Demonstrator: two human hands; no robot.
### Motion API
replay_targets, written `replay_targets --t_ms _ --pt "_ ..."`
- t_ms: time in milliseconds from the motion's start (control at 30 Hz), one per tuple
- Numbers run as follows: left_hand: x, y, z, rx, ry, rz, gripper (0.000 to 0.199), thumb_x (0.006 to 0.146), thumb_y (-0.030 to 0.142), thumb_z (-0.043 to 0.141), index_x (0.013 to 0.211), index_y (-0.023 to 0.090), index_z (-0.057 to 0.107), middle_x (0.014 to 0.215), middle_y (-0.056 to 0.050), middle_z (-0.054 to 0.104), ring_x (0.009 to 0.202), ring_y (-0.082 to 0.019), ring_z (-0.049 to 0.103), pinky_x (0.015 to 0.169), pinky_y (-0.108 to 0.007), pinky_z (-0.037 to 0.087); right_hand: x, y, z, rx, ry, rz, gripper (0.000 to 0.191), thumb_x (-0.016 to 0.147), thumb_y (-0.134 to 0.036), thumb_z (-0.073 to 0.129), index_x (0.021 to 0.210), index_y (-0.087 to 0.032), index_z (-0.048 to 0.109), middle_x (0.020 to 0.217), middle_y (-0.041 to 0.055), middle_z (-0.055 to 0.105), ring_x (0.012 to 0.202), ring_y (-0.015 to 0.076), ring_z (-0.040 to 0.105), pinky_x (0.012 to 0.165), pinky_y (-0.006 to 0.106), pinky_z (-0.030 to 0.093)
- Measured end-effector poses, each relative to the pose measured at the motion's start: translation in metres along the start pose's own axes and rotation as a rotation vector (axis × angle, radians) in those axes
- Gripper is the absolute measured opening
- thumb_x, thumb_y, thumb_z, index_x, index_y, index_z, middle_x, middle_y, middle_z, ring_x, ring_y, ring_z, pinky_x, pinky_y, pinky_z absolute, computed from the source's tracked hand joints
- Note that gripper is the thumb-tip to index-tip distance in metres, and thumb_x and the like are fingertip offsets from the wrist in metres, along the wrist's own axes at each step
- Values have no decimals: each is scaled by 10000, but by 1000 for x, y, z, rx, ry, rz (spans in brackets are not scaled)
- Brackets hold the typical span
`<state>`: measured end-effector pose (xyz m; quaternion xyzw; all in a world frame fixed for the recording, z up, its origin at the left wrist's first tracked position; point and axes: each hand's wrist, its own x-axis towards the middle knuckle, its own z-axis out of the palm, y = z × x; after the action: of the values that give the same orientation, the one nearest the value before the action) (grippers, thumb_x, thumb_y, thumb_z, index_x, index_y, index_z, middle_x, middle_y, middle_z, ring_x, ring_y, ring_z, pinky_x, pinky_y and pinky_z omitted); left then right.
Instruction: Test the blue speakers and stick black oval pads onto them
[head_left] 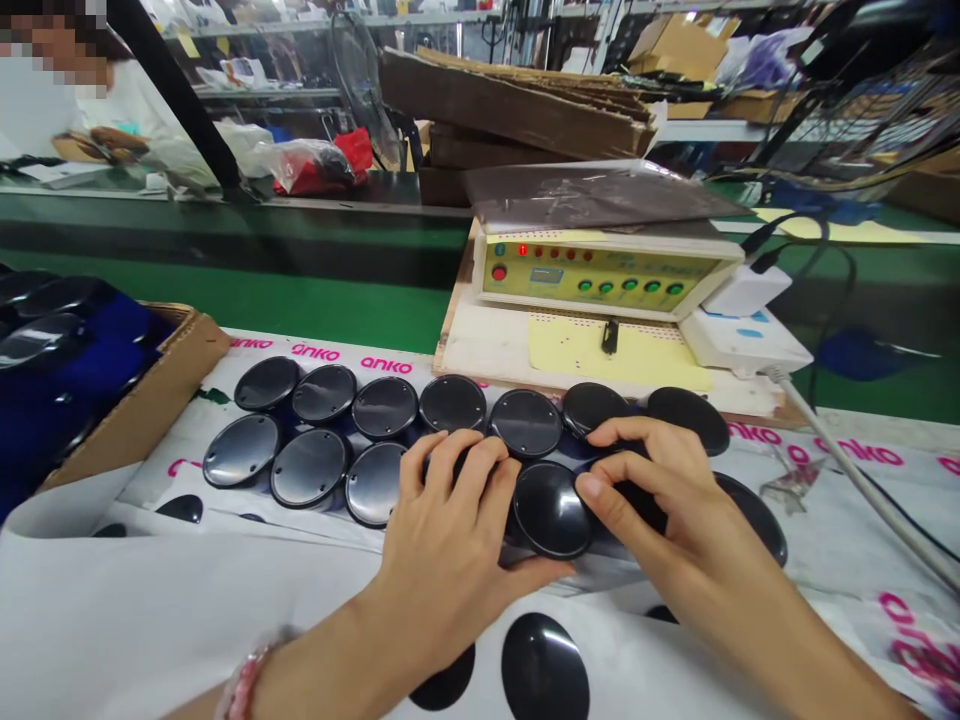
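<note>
Two rows of round black glossy pieces on dark blue bodies stand on white printed paper (892, 440). My left hand (450, 530) lies over the front row, its fingers bent over a piece that it mostly hides, thumb stretched along the lower edge of a shiny black disc (553, 508). At that disc's right edge, my right hand (667, 500) has its thumb and forefinger pinched together; whether they hold anything thin is hidden. Loose black ovals (545, 665) lie on a white sheet (187, 620) nearest me.
A control box (600, 275) with red and green buttons sits behind the rows, beside a white adapter (742, 335) with a cable. At the left is a cardboard box (135, 400) of dark blue pieces. Flattened cardboard (510, 100) is stacked behind. A person's hand (112, 143) shows at the upper left.
</note>
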<state>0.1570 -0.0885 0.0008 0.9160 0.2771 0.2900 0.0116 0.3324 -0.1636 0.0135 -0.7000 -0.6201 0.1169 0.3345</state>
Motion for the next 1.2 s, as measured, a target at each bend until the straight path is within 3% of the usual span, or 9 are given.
replay_targets --t_ms 633,867,967,1067,1133,1200 --pt "1 1 -1 10 -4 8 475 735 522 643 955 102 618 1013 -112 632 1009 -279 508 904 -441 326 5 -7 4 -108 75 -38 163 843 -293 517 692 -231 509 956 69 508 979 256 445 780 405 394" --pt "1 3 0 12 32 10 433 747 487 629 940 99 612 1036 -135 629 997 -284 539 895 -451 378 4 -6 2 -223 11 -65 210 851 -319 506 670 -222 457 893 63 510 937 257 452 763 416 370" --pt "0 4 2 40 54 114 458 805 425 592 1091 67 570 1236 -177 549 1150 -293 488 988 -453 359 6 2 -9 -278 57 -92 229 836 -419 544 727 -224 493 918 64 533 958 267 458 807 437 357" --pt "-3 3 2 92 -42 337 427 886 322 516 1250 100 490 1323 -102 512 1262 -260 411 1074 -430 307 18 10 -26 -251 104 -124 272 867 -474 487 985 -238 555 1026 77 564 1033 270 456 883 448 345" --pt "-5 2 1 88 -65 460 358 903 212 480 1244 108 503 1295 -74 546 1246 -239 441 1076 -401 333 34 13 -32 -262 31 -151 344 885 -483 447 1106 -241 551 1110 83 567 1102 278 434 926 458 324" --pt "-6 0 0 63 -54 527 331 906 126 428 1222 101 524 1272 -74 566 1213 -223 482 1050 -371 385 55 14 -32 -276 -98 -187 388 848 -518 494 1085 -225 585 1146 87 566 1146 298 408 952 477 295"
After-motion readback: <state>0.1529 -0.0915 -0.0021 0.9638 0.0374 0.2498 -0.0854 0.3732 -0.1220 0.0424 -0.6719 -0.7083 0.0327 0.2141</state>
